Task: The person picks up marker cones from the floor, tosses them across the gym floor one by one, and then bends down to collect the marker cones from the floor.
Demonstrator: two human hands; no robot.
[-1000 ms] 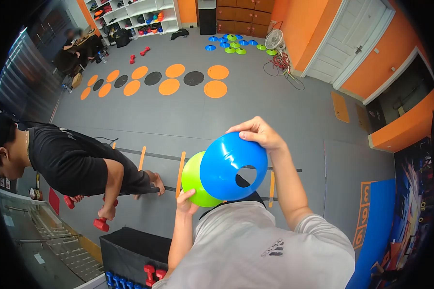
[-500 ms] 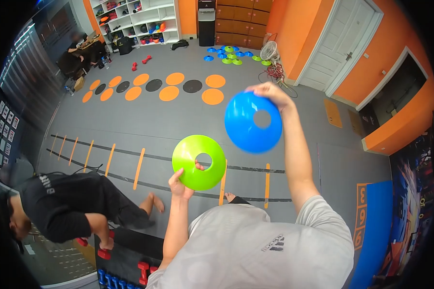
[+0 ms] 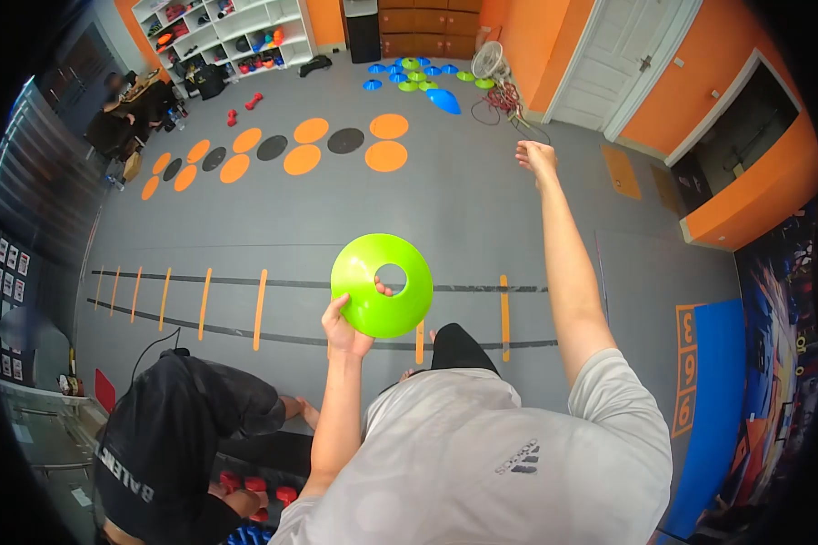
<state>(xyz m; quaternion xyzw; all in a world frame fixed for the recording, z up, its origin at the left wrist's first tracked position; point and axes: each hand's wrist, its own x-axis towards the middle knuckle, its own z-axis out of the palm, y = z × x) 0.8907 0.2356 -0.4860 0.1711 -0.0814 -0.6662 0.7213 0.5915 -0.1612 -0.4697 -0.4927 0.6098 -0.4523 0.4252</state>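
Several fingers of the person's left hand (image 3: pixel 345 334) are hidden behind the green cone (image 3: pixel 356 291) (a few fingertips peek through its centre hole), and the cone also covers a stretch of the floor ladder (image 3: pixel 260 309). The bottom edge cuts off the co-worker (image 3: pixel 159 427) in black and the blue dumbbells (image 3: pixel 245 536). The top edge crops the white shelf (image 3: pixel 253 18) and the door (image 3: pixel 620 64). The seated person (image 3: pixel 125 107) is small and blurred; the wall sheets (image 3: pixel 7 263) are too tiny to read.
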